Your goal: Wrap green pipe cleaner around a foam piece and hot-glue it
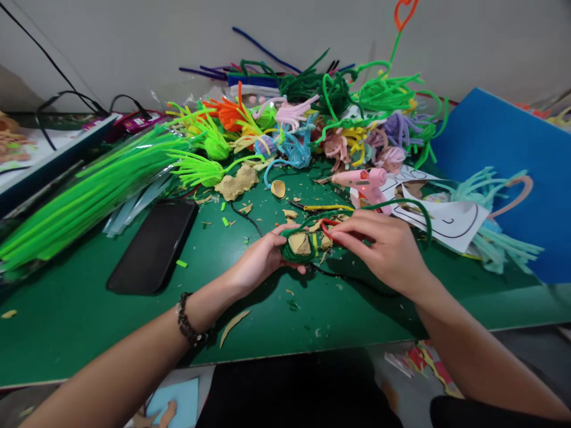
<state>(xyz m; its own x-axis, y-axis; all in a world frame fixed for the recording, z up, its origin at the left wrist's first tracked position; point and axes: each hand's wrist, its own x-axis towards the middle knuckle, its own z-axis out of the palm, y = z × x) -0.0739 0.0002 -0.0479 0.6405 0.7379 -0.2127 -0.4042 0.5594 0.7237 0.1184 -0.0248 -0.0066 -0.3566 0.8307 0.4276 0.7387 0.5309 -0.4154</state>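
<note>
My left hand is closed around a small tan lump wrapped in dark green pipe cleaner, held just above the green table. My right hand pinches the long end of that dark green pipe cleaner, which loops off to the right over a white paper. Something red shows under my right fingers. A bead bracelet sits on my left wrist.
A pink glue gun lies just behind my hands. A black phone lies to the left, beside a bundle of bright green pipe cleaners. Mixed coloured pipe cleaners pile at the back. Blue board at right. Tan scraps litter the table.
</note>
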